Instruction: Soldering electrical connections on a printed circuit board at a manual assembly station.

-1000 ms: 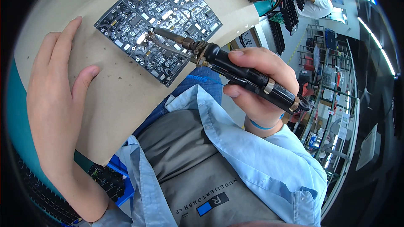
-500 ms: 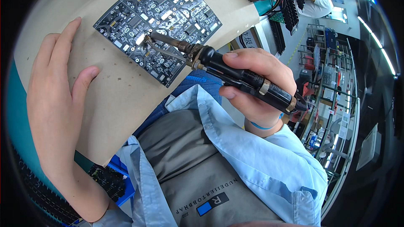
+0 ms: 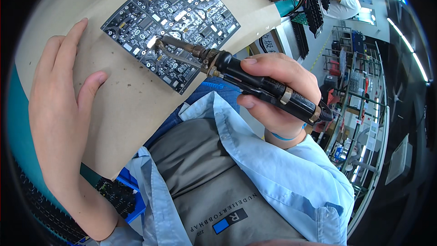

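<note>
My right hand (image 3: 282, 91) is closed round the black handle of a soldering iron (image 3: 255, 78). The iron has a thin metal feed tube clamped along its side. Its darkened tip points left, over a black printed circuit board panel (image 3: 195, 13) crowded with small parts; whether the tip touches the board I cannot tell. The panel lies tilted on brown paper, scored into several sections. To the left of it my left hand (image 3: 63, 95) rests on the paper, fingers extended and thumb apart, holding nothing.
Brown paper (image 3: 123, 109) covers the teal bench mat (image 3: 22, 141). A blue bin (image 3: 136, 207) with dark parts sits below the bench edge. At the back right are dark circuit boards (image 3: 314, 9), a person in white (image 3: 343, 7) and metal shelving (image 3: 359, 105).
The soldering iron and my right hand have shifted very slightly. My left hand and the board panel stay where they were.
</note>
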`<state>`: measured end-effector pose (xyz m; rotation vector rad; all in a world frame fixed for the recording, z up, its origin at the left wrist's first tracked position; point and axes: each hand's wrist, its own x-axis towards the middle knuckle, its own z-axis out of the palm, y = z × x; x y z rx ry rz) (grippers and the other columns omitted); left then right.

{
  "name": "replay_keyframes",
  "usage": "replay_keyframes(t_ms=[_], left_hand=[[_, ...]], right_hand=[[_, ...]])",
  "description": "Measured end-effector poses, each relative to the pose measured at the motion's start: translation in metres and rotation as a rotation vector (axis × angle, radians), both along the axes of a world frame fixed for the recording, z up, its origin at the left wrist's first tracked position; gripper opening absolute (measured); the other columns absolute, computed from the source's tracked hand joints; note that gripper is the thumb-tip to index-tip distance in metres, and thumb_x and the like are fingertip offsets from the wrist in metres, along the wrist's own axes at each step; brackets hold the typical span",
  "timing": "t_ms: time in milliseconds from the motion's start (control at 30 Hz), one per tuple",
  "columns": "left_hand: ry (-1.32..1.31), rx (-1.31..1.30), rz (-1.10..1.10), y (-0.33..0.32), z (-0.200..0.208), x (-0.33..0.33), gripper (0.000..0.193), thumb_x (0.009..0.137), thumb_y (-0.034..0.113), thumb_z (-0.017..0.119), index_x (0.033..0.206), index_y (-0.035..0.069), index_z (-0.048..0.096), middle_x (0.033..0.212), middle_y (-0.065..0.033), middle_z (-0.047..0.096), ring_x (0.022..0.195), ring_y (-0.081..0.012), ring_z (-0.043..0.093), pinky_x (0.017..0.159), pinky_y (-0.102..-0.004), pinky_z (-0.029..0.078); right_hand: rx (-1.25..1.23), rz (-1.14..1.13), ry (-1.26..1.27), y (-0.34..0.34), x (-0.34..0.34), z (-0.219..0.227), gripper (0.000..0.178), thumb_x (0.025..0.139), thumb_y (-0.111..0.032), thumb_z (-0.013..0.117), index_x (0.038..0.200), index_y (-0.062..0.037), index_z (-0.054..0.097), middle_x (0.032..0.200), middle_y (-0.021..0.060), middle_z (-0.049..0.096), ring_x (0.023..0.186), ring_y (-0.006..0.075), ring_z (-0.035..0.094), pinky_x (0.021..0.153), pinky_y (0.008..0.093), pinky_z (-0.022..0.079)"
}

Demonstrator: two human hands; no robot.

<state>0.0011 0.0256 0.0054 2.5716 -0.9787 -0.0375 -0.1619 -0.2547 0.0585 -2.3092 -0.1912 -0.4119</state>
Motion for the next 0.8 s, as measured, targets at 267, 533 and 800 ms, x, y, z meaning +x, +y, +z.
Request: replay_keyframes(t_ms=[267, 533, 800], left_hand=[[-0.009, 0.017, 0.009, -0.0003, 0.0026, -0.0011, 0.070, 0.088, 0.005, 0.075, 0.154, 0.009, 0.052, 0.124, -0.0126, 0.061, 0.115, -0.0305, 0.063, 0.096, -0.0404, 0.050], [-0.011, 0.017, 0.008, -0.0002, 0.0028, -0.0012, 0.069, 0.088, 0.005, 0.075, 0.154, 0.009, 0.052, 0.124, -0.0130, 0.060, 0.114, -0.0312, 0.063, 0.096, -0.0408, 0.050], [-0.004, 0.001, 0.003, -0.0019, 0.0022, -0.0011, 0.069, 0.089, 0.005, 0.074, 0.154, 0.009, 0.052, 0.126, -0.0130, 0.060, 0.115, -0.0312, 0.063, 0.096, -0.0404, 0.050]], right_hand=[[0.029, -0.006, 0.007, 0.0011, 0.0007, -0.0008, 0.047, 0.071, -0.004, 0.092, 0.115, -0.0004, 0.076, 0.100, 0.0135, 0.078, 0.083, 0.0257, 0.076, 0.073, 0.0331, 0.060], [0.008, 0.007, 0.011, 0.0003, 0.0026, 0.0014, 0.045, 0.071, -0.002, 0.092, 0.113, 0.0006, 0.077, 0.097, 0.0138, 0.078, 0.081, 0.0255, 0.076, 0.071, 0.0327, 0.059], [0.003, -0.003, -0.010, -0.0029, 0.0010, 0.0016, 0.047, 0.070, -0.002, 0.092, 0.114, 0.0008, 0.076, 0.098, 0.0136, 0.078, 0.081, 0.0256, 0.076, 0.072, 0.0325, 0.060]])
